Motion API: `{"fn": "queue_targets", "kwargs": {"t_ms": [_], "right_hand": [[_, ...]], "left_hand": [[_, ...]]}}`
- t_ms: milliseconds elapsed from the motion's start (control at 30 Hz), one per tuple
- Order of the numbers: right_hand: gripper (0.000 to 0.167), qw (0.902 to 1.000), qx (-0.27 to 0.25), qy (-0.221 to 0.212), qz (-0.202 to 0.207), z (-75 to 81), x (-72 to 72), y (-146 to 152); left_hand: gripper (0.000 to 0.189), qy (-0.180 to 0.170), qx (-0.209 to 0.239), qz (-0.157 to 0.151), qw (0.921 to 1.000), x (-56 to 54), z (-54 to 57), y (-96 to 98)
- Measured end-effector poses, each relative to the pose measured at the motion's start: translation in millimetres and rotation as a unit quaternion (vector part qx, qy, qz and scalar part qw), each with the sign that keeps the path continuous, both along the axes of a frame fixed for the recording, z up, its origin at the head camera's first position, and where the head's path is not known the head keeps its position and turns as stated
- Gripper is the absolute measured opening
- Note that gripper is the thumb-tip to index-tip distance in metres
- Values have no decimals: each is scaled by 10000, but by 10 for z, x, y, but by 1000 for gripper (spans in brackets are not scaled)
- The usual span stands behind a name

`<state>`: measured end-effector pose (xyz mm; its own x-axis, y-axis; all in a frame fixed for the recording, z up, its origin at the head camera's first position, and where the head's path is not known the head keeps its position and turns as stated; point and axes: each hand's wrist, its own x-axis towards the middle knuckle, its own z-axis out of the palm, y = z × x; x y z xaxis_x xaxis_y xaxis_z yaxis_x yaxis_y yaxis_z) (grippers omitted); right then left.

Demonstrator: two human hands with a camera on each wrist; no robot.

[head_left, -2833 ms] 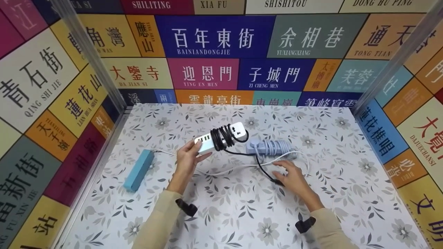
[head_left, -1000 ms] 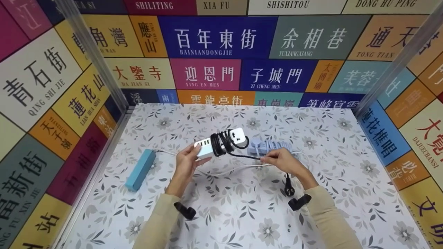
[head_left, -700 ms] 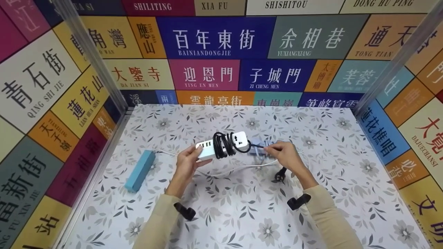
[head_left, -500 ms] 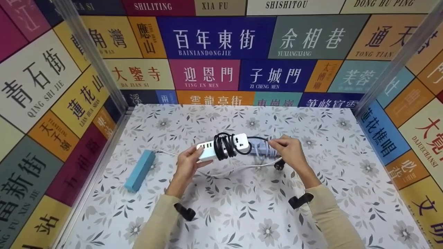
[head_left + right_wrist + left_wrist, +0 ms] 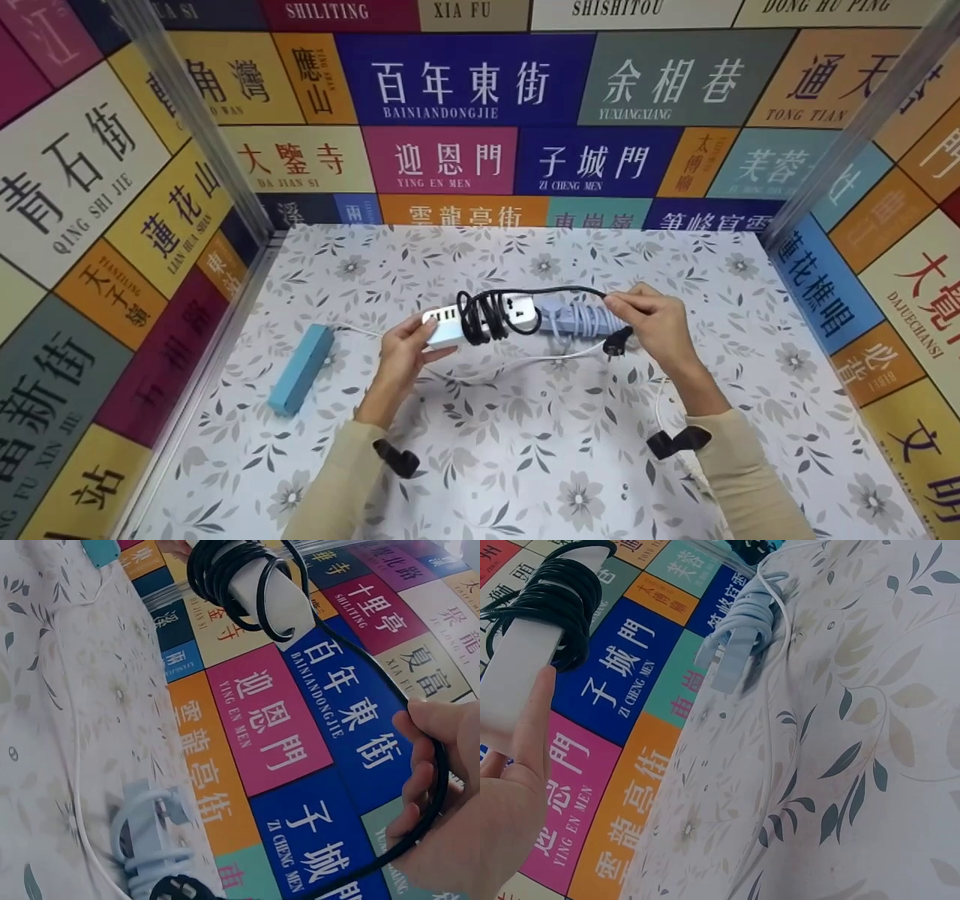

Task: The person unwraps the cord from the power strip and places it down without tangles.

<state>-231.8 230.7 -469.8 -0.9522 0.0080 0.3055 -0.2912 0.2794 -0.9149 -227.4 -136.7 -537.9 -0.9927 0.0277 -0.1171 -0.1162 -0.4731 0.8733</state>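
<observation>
My left hand (image 5: 405,346) grips the left end of a white power strip (image 5: 444,328), held up over the table. Several turns of black cord (image 5: 487,319) wrap its middle, with a loop hanging at the socket end. From the wraps, a free length of that cord runs right to my right hand (image 5: 654,324), which pinches it between thumb and fingers. The cord's black plug (image 5: 615,343) dangles below the right hand. In the right wrist view the cord (image 5: 439,787) passes across the right palm. Behind lies a light blue power strip (image 5: 577,321) wound in its own cord.
A teal power strip (image 5: 301,369) lies on the left of the flower-patterned table (image 5: 480,465). Its white cord (image 5: 517,365) runs across to the right, passing near the light blue strip. Walls with coloured street-name panels (image 5: 465,82) stand around the table.
My right hand first reached near the plug, then took the black cord and drew it up and right. More cord now stretches loose from the strip; the left hand has stayed nearly in place.
</observation>
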Motion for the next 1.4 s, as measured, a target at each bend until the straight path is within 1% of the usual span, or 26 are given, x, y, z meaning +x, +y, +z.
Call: {"fn": "queue_targets", "kwargs": {"t_ms": [133,267,367,433,500,567,600,633,700,733,800,867,967,1000,1067,1133,1233,1300,1333,1400], "right_hand": [[14,9988,170,324,315,16,87,111],[14,9945,457,599,728,17,171,212],[15,9873,850,771,1099,-9,223,305],[15,9807,1203,834,1297,-31,248,377],[15,9726,1685,818,1381,-51,272,454],[12,9620,2276,690,1343,-59,304,528],[12,9550,2604,602,1290,-59,325,562],[11,9474,2924,488,1210,-54,348,594],[9,9285,3550,367,1025,-37,386,643],[8,9204,3785,279,936,-29,402,660],[9,9073,4127,152,792,-21,421,689],[10,8985,4334,27,700,-28,425,711],[12,8901,4493,-308,701,-65,411,738],[12,8880,4518,-440,739,-81,401,745],[13,8868,4477,-838,790,-120,379,754],[14,8818,4505,-1167,767,-169,356,753],[16,8661,4715,-1563,563,-262,333,740],[18,8522,4934,-1693,397,-339,318,732],[18,8468,5004,-1772,324,-382,310,726],[20,8417,5009,-2001,242,-478,298,709]], "left_hand": [[43,-8,8,65,10000,7,-11,-41],[43,-21,5,181,9998,16,-36,-81],[44,-100,66,289,9995,21,-56,-107],[43,-168,90,361,9992,25,-68,-123],[43,-251,177,430,9986,26,-73,-135],[43,-329,291,476,9979,31,-82,-149],[44,-351,351,490,9976,34,-89,-157],[45,-366,420,518,9971,36,-94,-165],[45,-380,558,568,9961,41,-107,-177],[46,-372,604,579,9958,44,-113,-183],[46,-361,648,563,9957,51,-121,-189],[46,-394,712,519,9953,52,-122,-186],[46,-437,807,455,9947,53,-111,-181],[45,-445,853,467,9943,51,-105,-177],[46,-378,868,438,9945,50,-91,-168],[47,-275,822,373,9955,52,-81,-156],[49,-144,673,221,9974,63,-73,-132],[50,-109,549,131,9983,71,-80,-115],[50,-110,496,97,9987,76,-84,-107],[49,-125,424,58,9990,82,-94,-93]]}}
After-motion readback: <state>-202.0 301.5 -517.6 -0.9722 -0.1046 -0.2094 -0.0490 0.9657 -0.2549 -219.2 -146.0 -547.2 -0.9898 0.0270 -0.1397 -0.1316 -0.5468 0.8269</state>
